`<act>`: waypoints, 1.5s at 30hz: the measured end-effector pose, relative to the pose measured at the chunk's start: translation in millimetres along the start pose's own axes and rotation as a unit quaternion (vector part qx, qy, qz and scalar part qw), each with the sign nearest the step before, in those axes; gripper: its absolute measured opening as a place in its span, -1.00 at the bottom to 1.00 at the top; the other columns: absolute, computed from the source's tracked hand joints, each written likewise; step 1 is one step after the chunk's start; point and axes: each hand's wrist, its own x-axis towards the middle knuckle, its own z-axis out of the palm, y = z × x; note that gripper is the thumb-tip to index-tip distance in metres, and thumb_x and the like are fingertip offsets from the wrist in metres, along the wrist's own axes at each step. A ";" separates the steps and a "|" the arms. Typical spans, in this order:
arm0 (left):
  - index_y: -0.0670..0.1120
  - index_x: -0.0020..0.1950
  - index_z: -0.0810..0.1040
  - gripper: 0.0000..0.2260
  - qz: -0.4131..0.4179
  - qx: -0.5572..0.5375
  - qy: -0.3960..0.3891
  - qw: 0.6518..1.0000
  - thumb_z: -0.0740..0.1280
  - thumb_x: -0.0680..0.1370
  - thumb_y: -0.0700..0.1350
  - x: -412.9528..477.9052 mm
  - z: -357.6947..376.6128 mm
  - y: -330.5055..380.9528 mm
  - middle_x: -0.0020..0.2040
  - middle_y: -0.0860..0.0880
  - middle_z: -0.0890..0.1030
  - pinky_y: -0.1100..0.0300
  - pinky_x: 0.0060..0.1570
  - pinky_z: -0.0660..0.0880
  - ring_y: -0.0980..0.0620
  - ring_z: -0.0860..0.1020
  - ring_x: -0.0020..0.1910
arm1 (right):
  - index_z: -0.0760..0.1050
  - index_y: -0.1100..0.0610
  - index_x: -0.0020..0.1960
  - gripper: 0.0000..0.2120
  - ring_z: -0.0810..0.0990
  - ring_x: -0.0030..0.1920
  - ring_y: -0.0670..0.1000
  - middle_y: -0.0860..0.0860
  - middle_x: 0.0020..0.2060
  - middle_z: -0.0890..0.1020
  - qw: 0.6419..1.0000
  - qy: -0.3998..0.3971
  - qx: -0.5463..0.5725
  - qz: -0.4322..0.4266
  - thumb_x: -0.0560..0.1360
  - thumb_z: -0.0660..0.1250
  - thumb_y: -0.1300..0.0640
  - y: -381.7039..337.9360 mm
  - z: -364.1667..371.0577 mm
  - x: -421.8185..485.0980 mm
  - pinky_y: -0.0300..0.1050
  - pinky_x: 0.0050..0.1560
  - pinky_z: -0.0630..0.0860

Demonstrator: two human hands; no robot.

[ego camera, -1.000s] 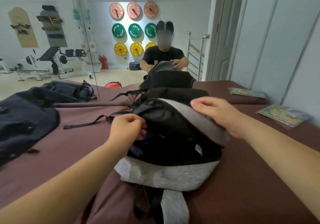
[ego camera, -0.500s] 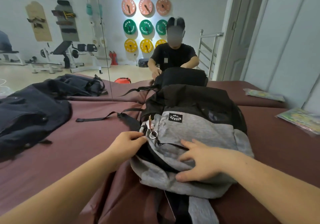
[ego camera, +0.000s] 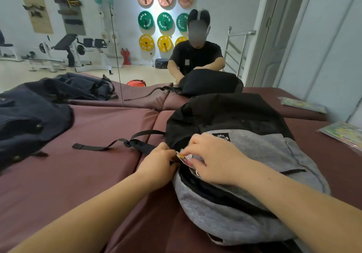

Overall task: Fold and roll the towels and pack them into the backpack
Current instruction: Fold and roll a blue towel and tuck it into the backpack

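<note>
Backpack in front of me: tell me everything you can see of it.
The backpack is soft fabric, flecked grey on the front with a small black label, black on the far part. It lies bulging on the maroon mat, its zip opening gaping along the near left edge, dark inside. A black strap trails left across the mat. The left hand grips the edge by the opening; the right hand pinches a colourful tag at the zip.
</note>
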 end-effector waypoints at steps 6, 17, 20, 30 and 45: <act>-0.04 -0.06 0.41 -0.89 0.004 -0.019 -0.018 1.000 0.23 0.66 -0.09 -2.9 -2.4 1.4 -0.11 0.00 0.56 0.09 -0.14 0.45 -0.06 0.55 -0.14 | 0.26 -0.12 0.57 -0.55 0.26 0.55 0.00 -0.06 0.50 0.42 0.983 -0.165 -0.012 0.076 0.69 -0.01 -0.03 -8.4 13.8 29.8 0.21 0.46 0.07; 0.03 -0.14 0.49 -0.85 0.039 -0.072 -0.152 0.985 0.31 0.62 -0.02 -72.3 -53.8 40.9 -0.24 0.09 0.56 0.32 -0.21 0.43 0.21 0.48 -0.28 | 0.38 0.01 0.47 -0.51 0.28 0.54 0.03 -0.08 0.51 0.42 0.953 -0.244 0.105 0.142 0.72 -0.14 -0.09 -3.7 11.9 57.2 0.22 0.50 -0.09; 0.06 -0.13 0.52 -0.86 0.069 -0.133 -0.192 0.970 0.32 0.63 -0.01 -92.9 -51.4 55.1 -0.25 0.16 0.57 0.40 -0.23 0.41 0.24 0.49 -0.30 | 0.45 -0.02 0.42 -0.54 0.30 0.54 0.06 -0.09 0.48 0.45 0.954 -0.236 0.108 0.147 0.71 -0.09 -0.11 -8.0 8.4 53.7 0.20 0.52 -0.03; -0.08 -0.16 0.55 -0.80 0.001 -0.244 -0.014 0.970 0.35 0.63 -0.04 -116.4 -25.6 65.8 -0.38 -0.03 0.53 0.29 -0.37 0.36 0.19 0.37 -0.43 | 0.67 -0.03 0.11 -0.82 0.70 -0.07 -0.11 -0.06 -0.08 0.74 0.958 -0.144 0.210 0.133 0.55 0.36 0.06 -28.5 -27.9 -43.7 -0.17 -0.02 0.62; 0.09 0.25 0.62 -0.67 0.212 -0.072 0.025 0.974 0.41 0.53 -0.20 -94.1 -30.0 48.0 0.05 0.33 0.58 0.45 0.09 0.39 0.26 0.51 0.08 | 0.50 0.06 -0.28 -0.64 0.58 -0.39 0.08 -0.02 -0.44 0.59 0.959 0.253 0.053 0.118 0.60 0.22 -0.11 -72.4 38.6 -89.9 -0.02 -0.39 0.42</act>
